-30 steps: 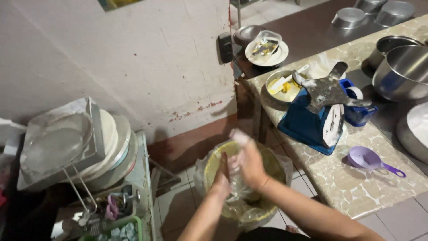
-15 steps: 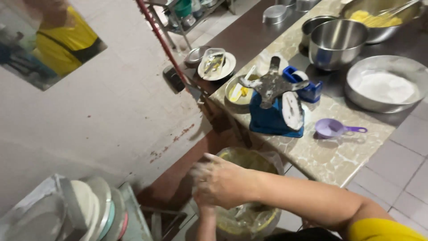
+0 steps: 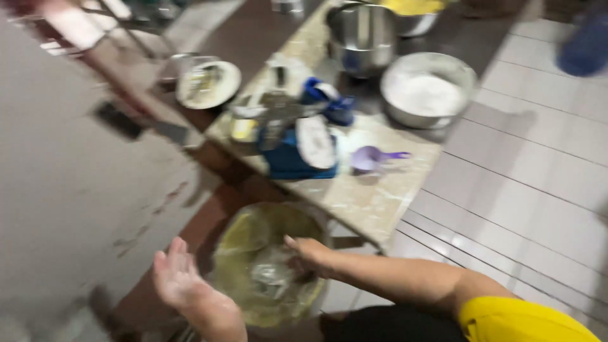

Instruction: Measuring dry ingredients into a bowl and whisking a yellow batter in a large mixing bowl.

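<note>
The view is motion-blurred. A round bin (image 3: pixel 231 237) lined with a yellowish plastic bag stands on the floor below the counter, with crumpled clear plastic (image 3: pixel 269 278) lying inside it. My left hand (image 3: pixel 177 278) is raised beside the bin's left rim, palm up, fingers spread, dusted white and holding nothing. My right hand (image 3: pixel 310 256) hangs over the bin's right rim with its fingers pointing down into the bag; nothing shows in it.
A stone counter (image 3: pixel 367 196) carries a blue kitchen scale (image 3: pixel 291 149), a purple measuring scoop (image 3: pixel 370 158), a metal bowl of white flour (image 3: pixel 427 95), a steel pot (image 3: pixel 361 38) and a small plate (image 3: pixel 209 82). White floor tiles (image 3: pixel 525 190) lie to the right, a grey wall (image 3: pixel 76 202) to the left.
The view has swung right. My hands, together over the bin on a clear wrapper a second ago, have parted; the left has lifted off to the side and the wrapper lies in the bin.
</note>
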